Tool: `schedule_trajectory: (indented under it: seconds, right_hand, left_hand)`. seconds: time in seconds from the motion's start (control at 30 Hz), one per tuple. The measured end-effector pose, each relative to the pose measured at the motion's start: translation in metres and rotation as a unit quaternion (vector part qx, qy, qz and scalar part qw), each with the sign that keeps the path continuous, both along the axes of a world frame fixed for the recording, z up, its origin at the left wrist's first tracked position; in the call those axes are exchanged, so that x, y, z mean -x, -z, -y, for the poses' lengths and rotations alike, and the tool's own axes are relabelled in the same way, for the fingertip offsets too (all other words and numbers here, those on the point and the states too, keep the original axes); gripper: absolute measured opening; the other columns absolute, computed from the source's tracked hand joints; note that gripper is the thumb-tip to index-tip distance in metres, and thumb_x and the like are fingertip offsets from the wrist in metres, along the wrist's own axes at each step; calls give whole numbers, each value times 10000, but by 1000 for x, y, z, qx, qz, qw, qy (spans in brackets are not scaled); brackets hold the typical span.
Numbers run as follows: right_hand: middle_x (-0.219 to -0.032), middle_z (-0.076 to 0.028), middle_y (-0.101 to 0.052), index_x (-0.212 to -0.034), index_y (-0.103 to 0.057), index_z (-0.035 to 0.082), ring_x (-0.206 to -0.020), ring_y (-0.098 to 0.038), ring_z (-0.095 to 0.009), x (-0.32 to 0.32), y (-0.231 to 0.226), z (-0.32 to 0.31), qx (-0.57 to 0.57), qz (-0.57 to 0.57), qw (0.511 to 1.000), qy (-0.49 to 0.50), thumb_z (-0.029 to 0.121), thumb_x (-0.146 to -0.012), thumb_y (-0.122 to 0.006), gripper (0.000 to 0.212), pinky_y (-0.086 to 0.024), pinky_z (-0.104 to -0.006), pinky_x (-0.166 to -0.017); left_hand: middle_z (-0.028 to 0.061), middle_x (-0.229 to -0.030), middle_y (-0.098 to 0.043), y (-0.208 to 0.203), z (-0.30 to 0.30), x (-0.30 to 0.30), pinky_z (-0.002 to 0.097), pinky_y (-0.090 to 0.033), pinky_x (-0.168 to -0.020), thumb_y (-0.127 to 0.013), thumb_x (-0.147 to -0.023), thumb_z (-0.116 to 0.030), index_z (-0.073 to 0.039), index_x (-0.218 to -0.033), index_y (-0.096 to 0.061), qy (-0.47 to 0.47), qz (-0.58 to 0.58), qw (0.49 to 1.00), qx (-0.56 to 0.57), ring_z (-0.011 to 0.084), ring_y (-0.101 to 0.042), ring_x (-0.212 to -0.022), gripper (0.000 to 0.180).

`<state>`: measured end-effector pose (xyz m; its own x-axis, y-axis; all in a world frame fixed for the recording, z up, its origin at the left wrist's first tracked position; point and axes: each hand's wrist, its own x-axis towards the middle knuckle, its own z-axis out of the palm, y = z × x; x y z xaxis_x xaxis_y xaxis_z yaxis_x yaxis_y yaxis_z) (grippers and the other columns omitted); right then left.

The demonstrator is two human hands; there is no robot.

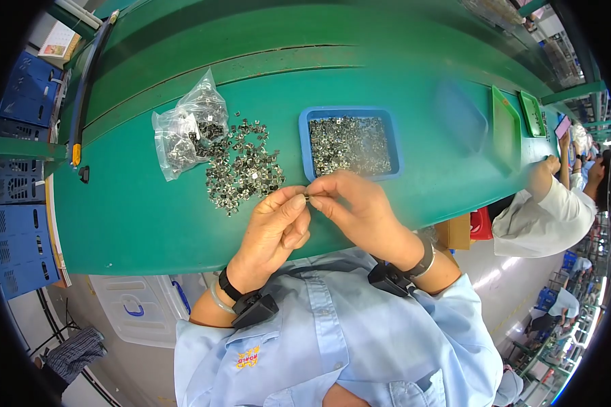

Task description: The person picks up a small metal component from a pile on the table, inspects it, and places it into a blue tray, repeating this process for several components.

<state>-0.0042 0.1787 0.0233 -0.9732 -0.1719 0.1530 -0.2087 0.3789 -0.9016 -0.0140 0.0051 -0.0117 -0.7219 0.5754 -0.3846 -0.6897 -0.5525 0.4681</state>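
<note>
My left hand [278, 224] and my right hand [353, 203] meet at the near side of the green table, fingertips pinched together. Between them is a tiny metal part [307, 197], too small to make out in detail. Just beyond my left hand lies a loose pile of small black and silver parts [244, 173]. A clear plastic bag [178, 146] with more such parts lies against the pile's left side, its mouth toward the pile. Past my right hand, a blue tray [397, 146] holds many small metal parts [346, 142].
Green trays [506, 129] stand farther right on the table [129, 224], near a co-worker in a white top [546, 217]. Blue crates [24, 237] are stacked at the left. Below the table edge sit a clear lidded bin [136, 308] and a cardboard box [453, 232].
</note>
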Motion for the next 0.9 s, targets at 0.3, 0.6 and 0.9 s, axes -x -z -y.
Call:
schedule_trajectory:
  seconds: [0.3,0.6,0.9]
  right_hand:
    - [-904,-91,-624,-982,-618,9,-825,-633,-193,-1,0,-1,-7,21,1000,-2,45,-841,-647,148,-503,-299,-725]
    - [-912,-84,-624,-1029,-605,-4,-831,-626,-170,-3,-1,-2,21,38,999,1,37,-879,-590,156,-496,-287,-721]
    - [-995,-85,-626,-1106,-589,-13,-905,-612,-159,-9,-6,-1,53,100,994,-9,58,-912,-558,209,-494,-287,-765]
  left_hand:
    - [8,-604,-490,2,-1,1,211,-252,-423,-535,-952,-153,-50,-1086,-576,8,-5,1000,-11,56,-330,-447,174]
    - [-2,-594,-470,2,-3,2,210,-250,-422,-521,-961,-170,-51,-1067,-578,7,5,1000,-28,52,-323,-448,169]
    - [-13,-585,-456,2,-5,5,213,-251,-428,-523,-963,-194,-66,-1051,-584,-61,-38,997,-8,52,-324,-453,167]
